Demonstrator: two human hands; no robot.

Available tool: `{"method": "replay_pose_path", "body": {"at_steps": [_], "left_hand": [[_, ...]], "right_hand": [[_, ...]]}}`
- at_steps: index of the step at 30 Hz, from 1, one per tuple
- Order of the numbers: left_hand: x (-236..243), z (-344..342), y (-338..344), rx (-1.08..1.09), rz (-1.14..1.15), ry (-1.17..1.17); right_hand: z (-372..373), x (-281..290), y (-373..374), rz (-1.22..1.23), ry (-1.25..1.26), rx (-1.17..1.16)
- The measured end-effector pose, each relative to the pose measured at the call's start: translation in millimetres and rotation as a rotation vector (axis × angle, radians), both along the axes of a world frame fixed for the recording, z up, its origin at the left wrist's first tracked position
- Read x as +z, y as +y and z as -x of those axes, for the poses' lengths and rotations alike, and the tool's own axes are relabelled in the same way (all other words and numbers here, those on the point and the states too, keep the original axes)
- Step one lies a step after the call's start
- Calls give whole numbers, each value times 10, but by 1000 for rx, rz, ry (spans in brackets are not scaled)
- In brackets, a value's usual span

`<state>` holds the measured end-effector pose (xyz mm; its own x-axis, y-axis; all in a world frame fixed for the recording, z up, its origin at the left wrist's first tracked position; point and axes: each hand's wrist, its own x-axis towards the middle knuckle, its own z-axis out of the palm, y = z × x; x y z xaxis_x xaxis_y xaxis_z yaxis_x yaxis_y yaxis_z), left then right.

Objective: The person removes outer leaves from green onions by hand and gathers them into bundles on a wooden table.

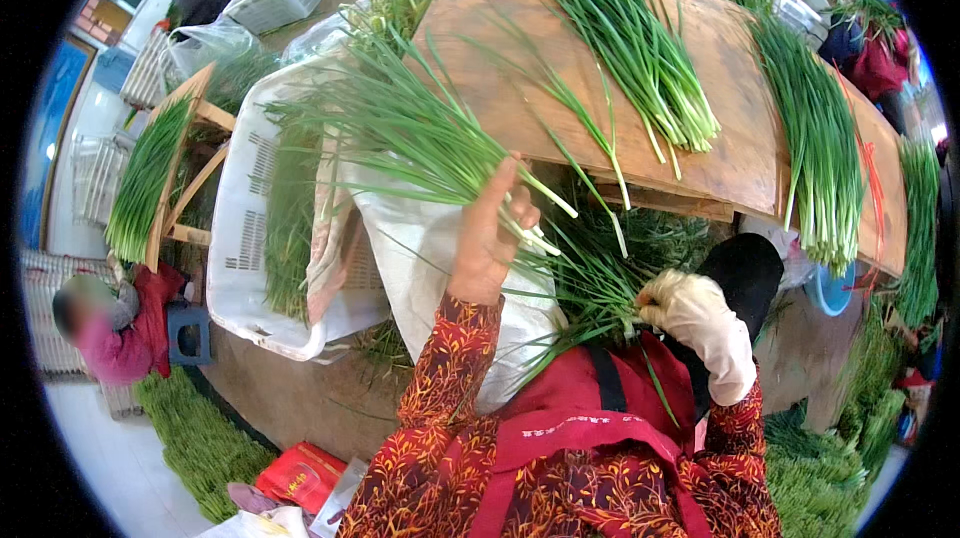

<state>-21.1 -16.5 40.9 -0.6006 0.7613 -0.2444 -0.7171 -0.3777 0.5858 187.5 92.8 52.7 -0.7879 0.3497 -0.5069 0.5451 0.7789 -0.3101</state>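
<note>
My bare left hand (490, 228) is closed round the pale stem ends of a loose bunch of green chives (425, 143). Their leaves fan out up and to the left, over a white crate. In a cream glove, my right hand (700, 323) has its fingers curled on the stems of more chives (590, 288) lying across my lap. Just beyond my hands, a few stray chives (585, 123) lie at the edge of a wooden table (480, 38). A thick bunch of chives (650, 68) rests farther back on it, white ends toward me.
A white plastic crate (235, 238) with greens stands left of my lap. Another chive bundle (820, 148) hangs over the table's right edge near red ties (872, 178) and a blue basin (832, 288). A person in pink (115, 343) sits far left beside a blue stool (188, 335).
</note>
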Motion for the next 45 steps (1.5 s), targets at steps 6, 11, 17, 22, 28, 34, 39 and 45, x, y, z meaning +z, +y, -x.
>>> {"method": "replay_pose_path", "body": {"at_steps": [6, 11, 17, 22, 28, 34, 39, 45], "left_hand": [[21, -146, 41, -57, 9, 88], [-53, -289, 38, -188, 94, 176], [-51, -245, 79, -121, 119, 111], [-142, -224, 116, -121, 21, 42], [-109, -323, 167, -116, 100, 76], [-94, -345, 148, -177, 205, 148], [-38, -430, 136, -124, 215, 144], [-22, -276, 93, -114, 209, 98]], "right_hand": [[475, 438, -3, 414, 583, -452], [636, 203, -73, 566, 495, -416], [687, 121, 234, -124, 527, -494], [739, 15, 231, 227, 536, -540], [621, 55, -118, 918, 563, -618], [697, 158, -83, 789, 822, -642], [980, 134, 4, 723, 1032, -605], [880, 84, -37, 1188, 1132, -707]]}}
